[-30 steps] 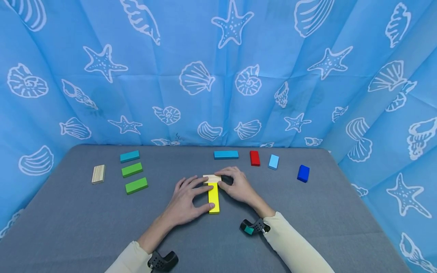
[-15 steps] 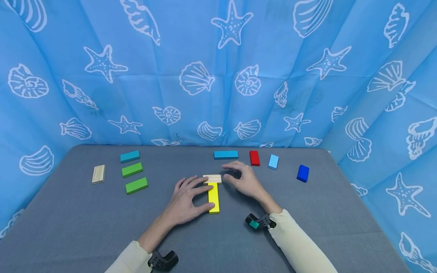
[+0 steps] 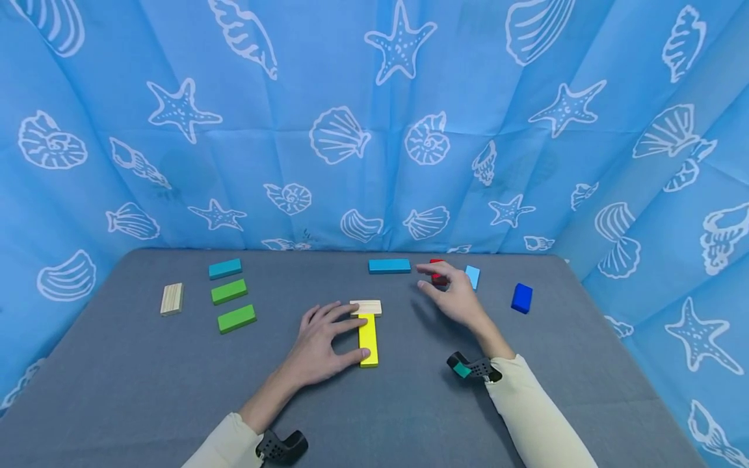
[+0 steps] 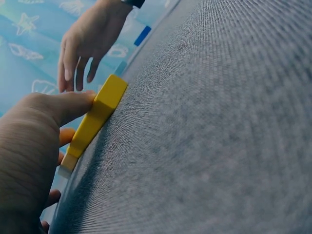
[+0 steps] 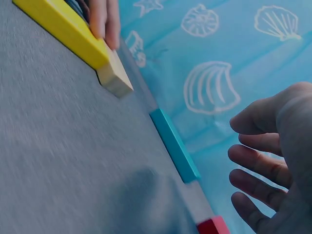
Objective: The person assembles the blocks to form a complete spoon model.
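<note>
A yellow block [image 3: 368, 341] lies lengthwise on the grey cloth, its far end against a pale wooden block [image 3: 370, 308] set crosswise, forming a T. My left hand [image 3: 318, 344] rests over them: thumb and index finger touch the yellow block, another finger reaches the wooden one. In the left wrist view the thumb [image 4: 75, 105] lies against the yellow block near one end. My right hand [image 3: 459, 299] hovers empty, fingers spread, in front of a red block [image 3: 436, 280] and a light blue block [image 3: 473, 276], both partly hidden. A teal block [image 3: 389, 266] lies left of its fingertips.
On the left lie another wooden block [image 3: 172, 299], a second teal block [image 3: 225, 269] and two green blocks [image 3: 229, 292]. A dark blue block [image 3: 522, 298] sits at the right. A blue shell-patterned curtain [image 3: 333, 162] hangs behind the table's far edge.
My right hand has let go of the wooden block and moved right toward the red block. My left hand has stayed on the yellow and wooden blocks, which have not moved.
</note>
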A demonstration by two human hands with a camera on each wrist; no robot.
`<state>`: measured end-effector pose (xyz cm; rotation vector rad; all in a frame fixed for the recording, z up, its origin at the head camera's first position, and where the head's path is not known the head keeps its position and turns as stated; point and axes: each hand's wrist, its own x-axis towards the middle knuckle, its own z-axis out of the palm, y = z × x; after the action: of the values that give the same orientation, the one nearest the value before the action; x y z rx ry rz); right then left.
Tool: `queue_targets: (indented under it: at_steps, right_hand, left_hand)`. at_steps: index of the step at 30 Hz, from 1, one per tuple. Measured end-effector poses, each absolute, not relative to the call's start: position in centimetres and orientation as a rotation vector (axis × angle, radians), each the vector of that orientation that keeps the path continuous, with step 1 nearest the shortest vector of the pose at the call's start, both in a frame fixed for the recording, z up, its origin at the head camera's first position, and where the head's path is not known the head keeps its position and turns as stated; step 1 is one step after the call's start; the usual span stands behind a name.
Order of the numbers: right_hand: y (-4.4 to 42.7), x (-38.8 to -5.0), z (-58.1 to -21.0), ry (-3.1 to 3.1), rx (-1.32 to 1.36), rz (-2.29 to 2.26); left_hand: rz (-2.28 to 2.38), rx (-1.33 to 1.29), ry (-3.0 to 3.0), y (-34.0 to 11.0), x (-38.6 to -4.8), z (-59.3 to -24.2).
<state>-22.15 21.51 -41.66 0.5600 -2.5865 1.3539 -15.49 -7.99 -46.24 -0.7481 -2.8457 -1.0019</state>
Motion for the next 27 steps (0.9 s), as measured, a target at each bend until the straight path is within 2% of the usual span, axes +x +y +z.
queue_targets:
  at_steps: [14, 27]
  right_hand:
    - [28.1, -21.3, -41.9, -2.606, 0.44, 1.218]
    - [34.1, -19.6, -42.1, -2.613, 0.221, 1.081]
  left_hand:
    - [-1.015, -0.758, -2.836, -8.1, -15.4, -46.3]
    - [-1.004, -0.743, -2.849, -8.1, -15.5, -46.4]
